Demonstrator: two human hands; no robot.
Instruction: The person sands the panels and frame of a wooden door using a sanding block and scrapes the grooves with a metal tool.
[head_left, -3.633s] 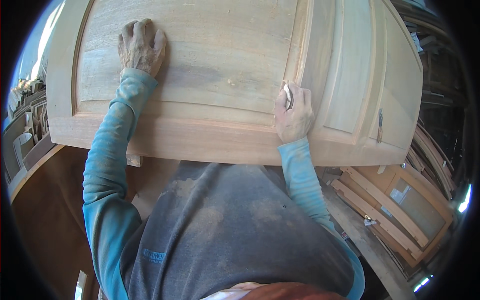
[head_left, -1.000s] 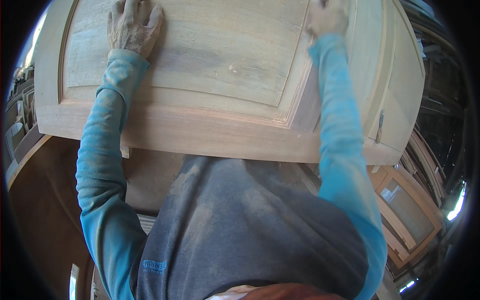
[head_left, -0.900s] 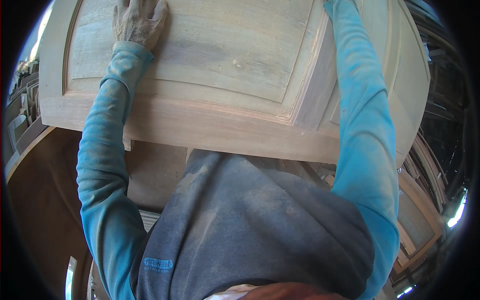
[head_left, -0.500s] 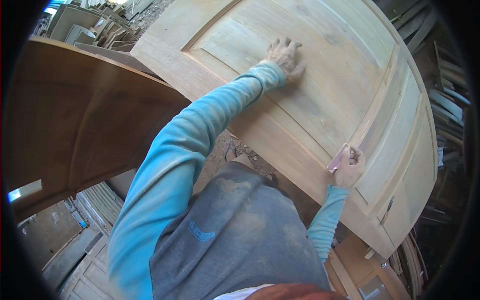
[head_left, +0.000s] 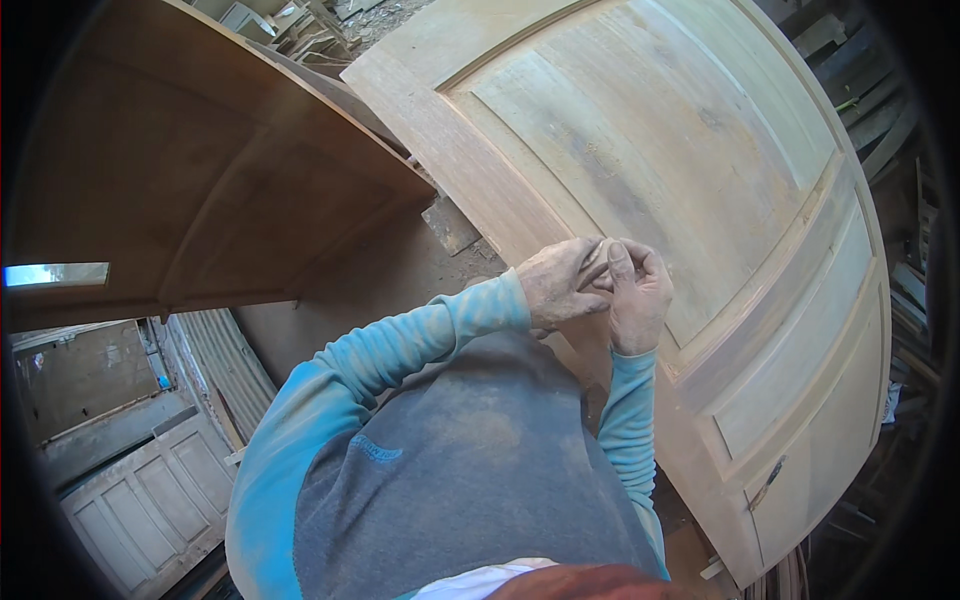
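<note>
My left hand (head_left: pixel 560 282) and my right hand (head_left: pixel 640 300) meet in front of me, over the near edge of a pale wooden panelled door (head_left: pixel 490 170). Both are closed, with fingertips pinched together around a small folded piece of sandpaper, pinkish in the earlier view and now mostly hidden by the fingers. Dust coats both hands and the blue sleeves. The door lies flat below and beyond them, its raised panel (head_left: pixel 650 150) bare, with sanding dust along the grooves.
A slim tool (head_left: pixel 767 483) lies on the door's right end. To the left leans a large dark brown board (head_left: pixel 210 160). A whitish panelled door (head_left: pixel 150 490) stands lower left. Stacked timber (head_left: pixel 870 110) lines the right side, and scrap wood (head_left: pixel 300 30) lies at the back.
My left hand has come off the door's panel and back toward me. My right hand has lifted from the door's near edge and moved left to meet it. The view has shifted.
</note>
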